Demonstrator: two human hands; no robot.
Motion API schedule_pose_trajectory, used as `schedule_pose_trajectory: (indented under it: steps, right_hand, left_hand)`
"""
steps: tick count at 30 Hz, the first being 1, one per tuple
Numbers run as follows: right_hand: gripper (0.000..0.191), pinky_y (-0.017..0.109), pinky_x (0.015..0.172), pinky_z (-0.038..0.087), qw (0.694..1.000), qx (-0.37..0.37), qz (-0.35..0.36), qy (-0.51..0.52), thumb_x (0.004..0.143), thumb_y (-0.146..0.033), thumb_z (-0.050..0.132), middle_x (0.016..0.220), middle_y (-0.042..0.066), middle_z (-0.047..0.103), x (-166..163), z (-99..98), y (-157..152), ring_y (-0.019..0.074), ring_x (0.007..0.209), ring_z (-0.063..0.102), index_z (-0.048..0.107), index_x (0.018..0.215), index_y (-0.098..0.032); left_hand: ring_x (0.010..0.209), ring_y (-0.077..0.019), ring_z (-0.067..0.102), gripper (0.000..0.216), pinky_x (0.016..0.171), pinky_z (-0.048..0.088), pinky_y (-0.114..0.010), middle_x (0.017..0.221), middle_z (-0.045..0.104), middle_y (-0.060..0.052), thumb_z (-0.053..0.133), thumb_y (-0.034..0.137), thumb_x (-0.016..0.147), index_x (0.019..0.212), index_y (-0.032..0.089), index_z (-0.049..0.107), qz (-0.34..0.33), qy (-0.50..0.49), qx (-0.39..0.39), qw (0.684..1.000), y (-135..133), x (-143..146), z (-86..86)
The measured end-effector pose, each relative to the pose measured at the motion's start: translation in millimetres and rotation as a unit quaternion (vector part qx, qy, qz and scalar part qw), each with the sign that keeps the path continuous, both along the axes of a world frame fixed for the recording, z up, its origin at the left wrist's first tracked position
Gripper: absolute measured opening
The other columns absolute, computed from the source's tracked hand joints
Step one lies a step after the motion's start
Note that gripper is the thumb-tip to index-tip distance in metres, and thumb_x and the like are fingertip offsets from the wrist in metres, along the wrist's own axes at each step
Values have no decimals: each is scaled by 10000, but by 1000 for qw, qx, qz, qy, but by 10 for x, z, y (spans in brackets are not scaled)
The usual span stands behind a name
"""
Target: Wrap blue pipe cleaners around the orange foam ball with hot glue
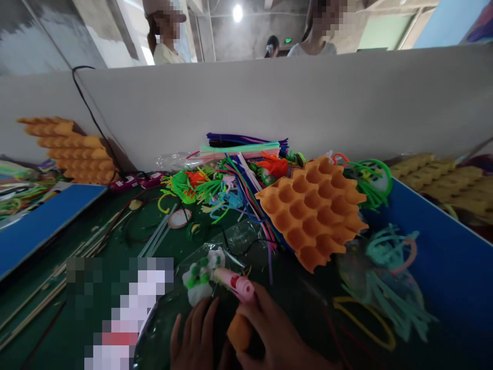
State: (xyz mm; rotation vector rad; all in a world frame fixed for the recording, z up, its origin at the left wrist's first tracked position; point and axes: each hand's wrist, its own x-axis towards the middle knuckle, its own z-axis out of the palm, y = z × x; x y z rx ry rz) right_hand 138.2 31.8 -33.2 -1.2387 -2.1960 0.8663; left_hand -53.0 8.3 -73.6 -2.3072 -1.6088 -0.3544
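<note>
One pink plastic glue gun (239, 284) points toward ten o'clock, the right hand (272, 326) wrapping its grip round it; the left hand (194, 336), fingers outstretched, has a white, green-dotted piece (199, 294) at twelve o'clock; whether they touch, I cannot tell.

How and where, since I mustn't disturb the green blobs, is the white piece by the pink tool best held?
Probably pinch the white piece by its bare, rounded near lobe, coming from the near side, by the left hand: green blobs dot the middle, and the pink tool crowds the right side.
</note>
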Motion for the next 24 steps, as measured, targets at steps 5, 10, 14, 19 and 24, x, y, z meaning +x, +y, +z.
schedule_pose_trajectory:
  steps: [5, 10, 14, 19, 24]
  right_hand:
    - [433, 359, 890, 459, 1000, 4, -5, -3, 661, -347, 603, 1185, 175, 481, -21, 81, -1, 261, 1074, 522, 552, 1043, -151]
    - [431, 368, 953, 413, 1000, 4, 11, -2, 665, -357, 602, 1235, 182, 432, -24, 96, 17, 280, 1161, 459, 554, 1033, -139]
    - [466, 378, 944, 414, 1000, -12, 8, -26, 659, -352, 613, 1256, 174, 388, -13, 117, 32, 279, 1165, 442, 534, 1072, -151]
    - [409, 357, 844, 469, 1000, 4, -19, -18, 652, -303, 617, 1153, 143, 428, 2, 176, 49, 231, 1004, 521, 535, 1027, -162]
    - [298, 312, 751, 493, 991, 118, -66, 8, 671, -246, 611, 1060, 95, 454, 32, 204, 67, 183, 872, 542, 532, 954, -198]
  left_hand:
    - [1011, -231, 614, 423, 904, 396, -445, 1132, 660, -101, 423, 262, 830, 1231, 174, 525, -4, 4, 19, 1000, 23, -97, -51]
    - [1045, -226, 597, 422, 902, 410, -423, 1152, 650, -91, 423, 271, 835, 1241, 191, 503, -21, -3, 16, 1000, 13, -96, -45]
    - [1192, -222, 504, 447, 1000, 358, -416, 1298, 555, -105, 396, 219, 852, 1292, 170, 452, 18, -55, -4, 998, -6, 21, 67]
    - [1113, -225, 570, 431, 909, 467, -370, 1242, 607, -68, 443, 236, 820, 1241, 203, 528, -40, -85, -59, 994, 52, 50, 277]
    - [1019, -248, 622, 452, 819, 530, -391, 1124, 664, -88, 472, 199, 833, 1284, 181, 496, -25, -84, -199, 976, 103, -82, 578]
